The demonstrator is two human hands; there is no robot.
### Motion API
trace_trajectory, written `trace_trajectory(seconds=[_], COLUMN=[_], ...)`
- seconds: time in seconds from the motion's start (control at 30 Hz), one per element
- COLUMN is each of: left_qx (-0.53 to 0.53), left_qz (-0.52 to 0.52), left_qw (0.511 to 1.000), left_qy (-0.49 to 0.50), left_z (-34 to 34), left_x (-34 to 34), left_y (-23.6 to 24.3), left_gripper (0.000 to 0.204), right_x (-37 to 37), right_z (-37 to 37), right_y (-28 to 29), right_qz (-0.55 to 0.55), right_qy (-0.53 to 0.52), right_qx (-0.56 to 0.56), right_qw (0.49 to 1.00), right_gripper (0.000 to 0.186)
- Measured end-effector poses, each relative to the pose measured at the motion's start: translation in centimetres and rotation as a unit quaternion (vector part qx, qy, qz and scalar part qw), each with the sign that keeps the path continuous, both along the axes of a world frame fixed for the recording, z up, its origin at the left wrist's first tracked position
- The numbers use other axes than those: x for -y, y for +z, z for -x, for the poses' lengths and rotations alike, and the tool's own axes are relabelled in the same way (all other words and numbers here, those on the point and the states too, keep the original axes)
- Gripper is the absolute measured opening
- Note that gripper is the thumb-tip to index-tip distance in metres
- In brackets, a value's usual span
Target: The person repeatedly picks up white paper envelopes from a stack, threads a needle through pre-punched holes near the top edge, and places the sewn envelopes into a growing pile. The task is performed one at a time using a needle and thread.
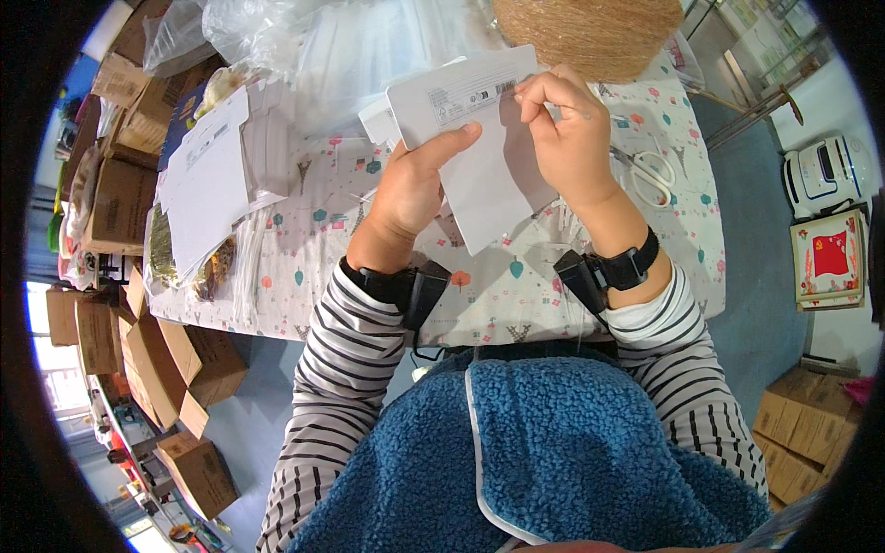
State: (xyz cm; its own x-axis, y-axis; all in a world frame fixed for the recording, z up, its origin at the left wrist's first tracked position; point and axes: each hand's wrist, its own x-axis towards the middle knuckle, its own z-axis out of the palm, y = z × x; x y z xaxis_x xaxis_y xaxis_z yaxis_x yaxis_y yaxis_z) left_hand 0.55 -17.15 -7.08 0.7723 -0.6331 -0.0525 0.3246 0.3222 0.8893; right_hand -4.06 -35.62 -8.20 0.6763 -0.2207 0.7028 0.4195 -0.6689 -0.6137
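Observation:
A flat white paperboard carton [489, 180] with a printed label panel is held up over the patterned tablecloth, tilted. My left hand [410, 189] grips its left side, thumb lying on top and the other fingers hidden underneath. At the carton's upper right edge, beside the printed panel, my right hand [573, 138] is closed with thumb and forefinger pinched; part of the pinch is hidden. Another piece of white card [376, 120] shows behind the carton, left of it. White-handled scissors [653, 177] lie on the cloth just right of my right wrist.
A stack of flat white cartons [207, 175] sits at the table's left, with thin white strips [247, 267] near it. Clear plastic bags [369, 55] and a large straw-coloured fibre bundle [590, 37] fill the far side. Cardboard boxes [198, 470] stand on the floor at left.

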Motion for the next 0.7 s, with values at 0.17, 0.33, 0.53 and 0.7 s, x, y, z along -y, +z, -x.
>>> trace_trajectory(seconds=[0.17, 0.33, 0.53, 0.7], left_qx=[-0.002, -0.011, -0.067, -0.062], left_qz=[0.001, 0.030, 0.067, 0.050], left_qw=[1.000, 0.999, 0.995, 0.997], left_qy=[0.008, 0.026, -0.005, 0.012], left_z=[0.3, 0.3, -0.2, -0.2], left_x=[0.0, 0.1, -0.3, 0.0], left_y=[0.0, -0.2, -0.6, -0.7], left_gripper=[0.039, 0.036, 0.038, 0.040], right_x=[-0.5, -0.8, -1.1, -1.4], right_z=[0.2, 0.1, -0.5, -0.4], right_y=[0.1, 0.1, 0.3, 0.2], right_qz=[0.046, 0.094, 0.119, 0.101], right_qy=[-0.024, -0.036, -0.039, -0.074], right_qx=[0.015, 0.055, 0.116, 0.069], right_qw=[0.999, 0.993, 0.985, 0.990], right_gripper=[0.021, 0.020, 0.017, 0.014])
